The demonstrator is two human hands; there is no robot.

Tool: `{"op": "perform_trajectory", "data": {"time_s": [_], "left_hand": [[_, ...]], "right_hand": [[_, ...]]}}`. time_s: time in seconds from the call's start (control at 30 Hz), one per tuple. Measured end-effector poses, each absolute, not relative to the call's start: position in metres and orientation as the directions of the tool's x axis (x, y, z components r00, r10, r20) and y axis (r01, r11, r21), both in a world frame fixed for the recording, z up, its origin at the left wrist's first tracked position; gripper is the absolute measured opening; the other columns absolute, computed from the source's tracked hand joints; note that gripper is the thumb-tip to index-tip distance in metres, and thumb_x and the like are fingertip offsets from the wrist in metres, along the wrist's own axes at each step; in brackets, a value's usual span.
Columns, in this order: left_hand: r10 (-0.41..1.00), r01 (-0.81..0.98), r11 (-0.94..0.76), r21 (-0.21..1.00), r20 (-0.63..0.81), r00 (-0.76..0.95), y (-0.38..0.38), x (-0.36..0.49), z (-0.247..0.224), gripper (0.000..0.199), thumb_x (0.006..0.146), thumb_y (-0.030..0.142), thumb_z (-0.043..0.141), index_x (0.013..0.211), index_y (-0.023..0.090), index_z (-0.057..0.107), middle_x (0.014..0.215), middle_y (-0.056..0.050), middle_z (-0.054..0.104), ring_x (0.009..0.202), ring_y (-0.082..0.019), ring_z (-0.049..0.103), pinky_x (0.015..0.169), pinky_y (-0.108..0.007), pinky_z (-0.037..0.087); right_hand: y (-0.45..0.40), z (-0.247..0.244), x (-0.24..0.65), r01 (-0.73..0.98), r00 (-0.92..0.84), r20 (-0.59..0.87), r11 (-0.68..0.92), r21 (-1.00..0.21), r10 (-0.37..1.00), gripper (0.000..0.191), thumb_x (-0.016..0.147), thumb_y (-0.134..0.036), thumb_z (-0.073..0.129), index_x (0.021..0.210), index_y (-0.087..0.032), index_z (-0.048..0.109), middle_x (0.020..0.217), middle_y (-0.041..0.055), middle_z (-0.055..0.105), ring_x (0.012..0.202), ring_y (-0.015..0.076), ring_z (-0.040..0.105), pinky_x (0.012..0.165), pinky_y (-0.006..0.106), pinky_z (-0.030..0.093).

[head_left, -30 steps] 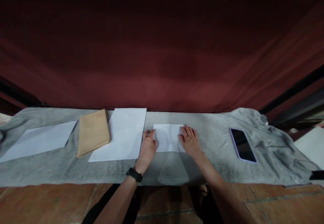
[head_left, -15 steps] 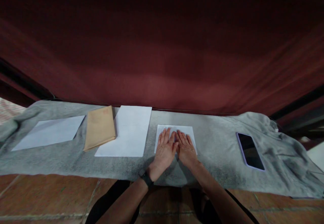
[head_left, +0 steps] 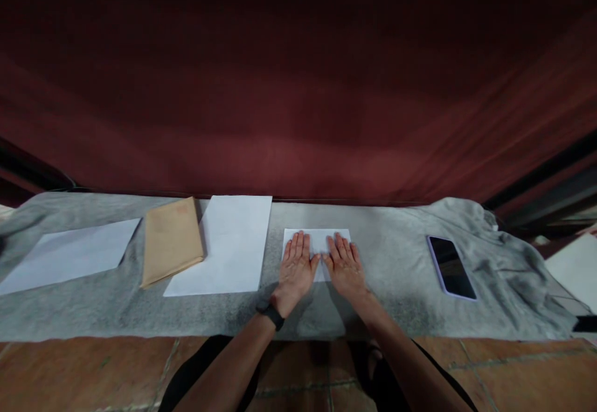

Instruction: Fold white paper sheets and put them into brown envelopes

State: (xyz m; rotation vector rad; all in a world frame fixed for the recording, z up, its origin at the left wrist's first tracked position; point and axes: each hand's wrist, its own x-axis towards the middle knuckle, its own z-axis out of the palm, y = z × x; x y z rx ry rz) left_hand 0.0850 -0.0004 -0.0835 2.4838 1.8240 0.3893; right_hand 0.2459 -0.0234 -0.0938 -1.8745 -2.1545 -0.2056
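Observation:
A small white sheet of paper (head_left: 319, 238), perhaps folded, lies flat on the grey cloth (head_left: 387, 263) in front of me. My left hand (head_left: 297, 266) rests palm down on its left side, fingers stretched out and pointing away from me. On the right side, my right hand (head_left: 344, 267) presses flat in the same way. The thumbs point toward each other with a narrow gap of paper between them. Both palms hide much of the sheet's left and right edges.
To the left lie a larger white paper (head_left: 233, 244), a brown envelope (head_left: 172, 238) overlapping it, and another white sheet (head_left: 69, 253). A phone in a purple case (head_left: 451, 268) lies to the right. A dark red hanging cloth (head_left: 280, 120) rises behind.
My hands have slid apart, from nearly touching at the sheet's middle to its left and right sides. The view has shifted slightly.

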Motion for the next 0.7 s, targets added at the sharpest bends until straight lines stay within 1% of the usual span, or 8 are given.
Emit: {"op": "perform_trajectory", "data": {"time_s": [0.17,0.3,0.4,0.53,0.7], "left_hand": [[0.952,0.945,-0.267,0.187,0.205,0.228,0.003,0.077,-0.084,0.066,0.104,0.044,0.032,0.155,0.003,0.033,0.162,-0.021,0.032,0.154,-0.029,0.025,0.125,-0.047,0.024],[0.954,0.949,-0.245,0.197,0.223,0.2,0.004,0.07,-0.081,0.069,0.103,0.048,0.035,0.155,0.003,0.033,0.16,-0.022,0.036,0.153,-0.03,0.027,0.125,-0.048,0.025],[0.955,0.95,-0.244,0.197,0.221,0.199,0.004,0.068,-0.08,0.071,0.102,0.05,0.035,0.155,0.002,0.033,0.16,-0.023,0.036,0.153,-0.03,0.026,0.124,-0.048,0.026],[0.957,0.954,-0.24,0.178,0.209,0.201,0.005,0.067,-0.078,0.074,0.102,0.052,0.036,0.154,-0.001,0.034,0.16,-0.024,0.034,0.154,-0.032,0.024,0.124,-0.049,0.026],[0.955,0.959,-0.227,0.17,0.231,0.185,0.0,0.07,-0.073,0.07,0.103,0.045,0.035,0.153,-0.003,0.034,0.16,-0.027,0.034,0.153,-0.033,0.024,0.125,-0.052,0.024]], "right_hand": [[-0.021,-0.095,0.253,0.991,-0.046,0.303,0.08,-0.103,0.952,0.059,0.107,-0.042,0.033,0.156,-0.01,0.037,0.16,0.0191,0.038,0.146,0.0333,0.038,0.119,0.054,0.026],[-0.021,-0.097,0.259,0.991,-0.017,0.312,0.058,-0.122,0.95,0.063,0.106,-0.044,0.031,0.156,-0.005,0.035,0.159,0.0207,0.038,0.146,0.0342,0.038,0.119,0.054,0.025],[-0.023,-0.098,0.264,0.991,-0.003,0.313,0.046,-0.129,0.95,0.063,0.107,-0.042,0.028,0.157,-0.004,0.033,0.159,0.0209,0.039,0.146,0.0341,0.038,0.12,0.054,0.025],[-0.027,-0.098,0.274,0.991,0.035,0.283,0.003,-0.131,0.959,0.059,0.107,-0.037,0.026,0.157,-0.007,0.034,0.16,0.019,0.038,0.148,0.0332,0.034,0.12,0.055,0.024],[-0.03,-0.091,0.283,0.993,0.058,0.278,-0.026,-0.119,0.959,0.057,0.106,-0.033,0.03,0.155,-0.005,0.037,0.16,0.019,0.038,0.148,0.0332,0.034,0.121,0.054,0.024]]}}
